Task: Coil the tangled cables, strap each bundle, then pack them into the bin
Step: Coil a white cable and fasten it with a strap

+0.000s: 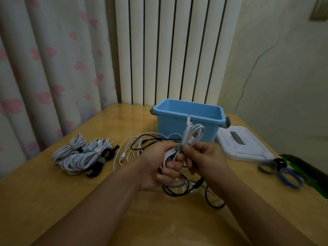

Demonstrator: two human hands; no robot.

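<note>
A coiled white cable (192,134) is held above the table's middle. My left hand (158,164) grips its lower loops. My right hand (202,157) pinches a grey-green strap (179,148) wrapped around the coil's middle. Behind the hands stands the open blue bin (188,119); its inside looks bare where visible. To the left lie several strapped bundles (83,155), white and black. Loose white and black cables (142,144) are tangled under and behind the hands, and a black cable (211,199) trails in front of them.
The bin's white lid (243,144) lies flat to the right of the bin. Spare straps (282,170) in grey, black and blue sit near the table's right edge beside a dark green object (307,171). A curtain, a radiator and a wall stand close behind.
</note>
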